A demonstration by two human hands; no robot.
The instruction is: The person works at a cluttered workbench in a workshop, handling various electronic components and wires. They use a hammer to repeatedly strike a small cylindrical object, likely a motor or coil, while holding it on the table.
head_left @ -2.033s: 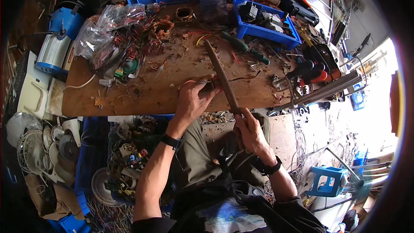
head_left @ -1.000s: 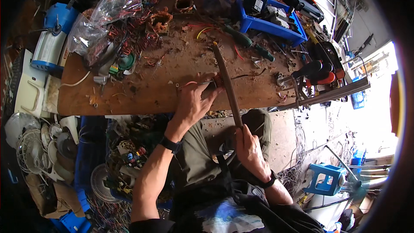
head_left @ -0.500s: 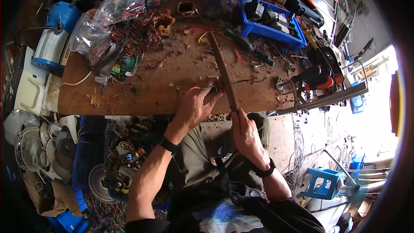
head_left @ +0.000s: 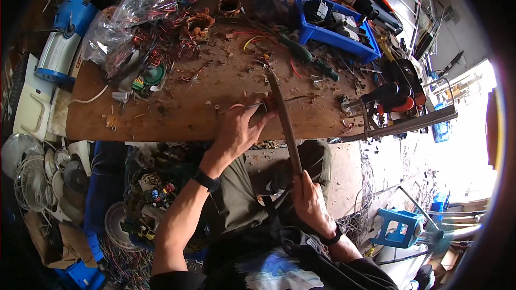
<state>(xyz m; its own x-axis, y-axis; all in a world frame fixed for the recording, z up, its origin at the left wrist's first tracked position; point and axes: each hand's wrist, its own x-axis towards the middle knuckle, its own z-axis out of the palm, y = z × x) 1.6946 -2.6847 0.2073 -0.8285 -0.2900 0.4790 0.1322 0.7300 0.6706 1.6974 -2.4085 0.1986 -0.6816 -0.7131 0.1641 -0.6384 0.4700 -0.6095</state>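
My left hand pinches a small copper-coloured coil with wire leads, at the front part of the wooden workbench. My right hand grips the lower end of a long, flat brown bar, which looks like a file. The bar slants up and away from me across the right side of the coil. A dark wire sticks out to the right beyond it. A green-handled tool lies farther back among scraps and short coloured wires.
Blue crates stand at the back, with wire bundles and plastic bags at the back left. Screwdrivers and a long metal clamp lie at the right. Below the bench are a bin of circuit boards, fan parts and a blue stool.
My right hand and the bar shifted up and away half a second ago and are now drawn back lower, toward me. My left hand stays on the coil in about the same place.
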